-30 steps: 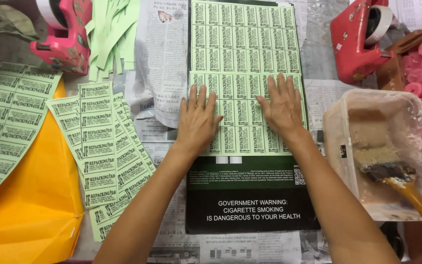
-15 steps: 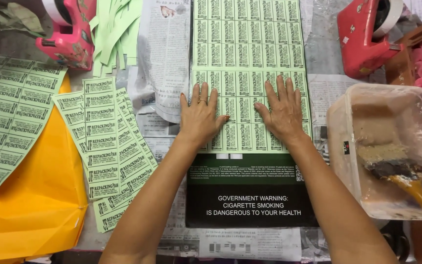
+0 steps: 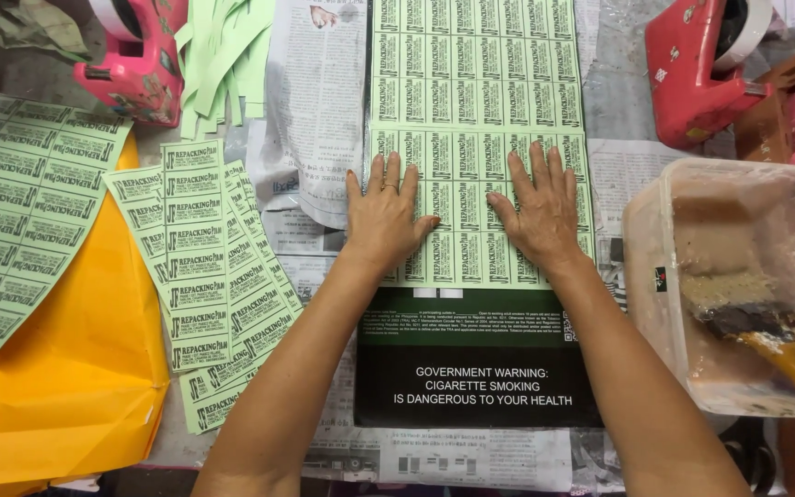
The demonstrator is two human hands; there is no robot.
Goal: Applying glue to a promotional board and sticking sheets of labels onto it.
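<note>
Pressing a green label sheet (image 3: 480, 202) flat onto a dark board (image 3: 471, 368) at the table's middle: left hand (image 3: 382, 216) and right hand (image 3: 537, 213) lie open, palms down, gripping nothing. Firm, even pressure toward the edges would likely seat it best. Loose label strips (image 3: 204, 276) lie left; a glue tub (image 3: 738, 276) with brush (image 3: 766, 340) stands right.

Newspaper-covered worktable (image 3: 471, 460) under even, bright light, orange sheet (image 3: 57, 387) at left.
</note>
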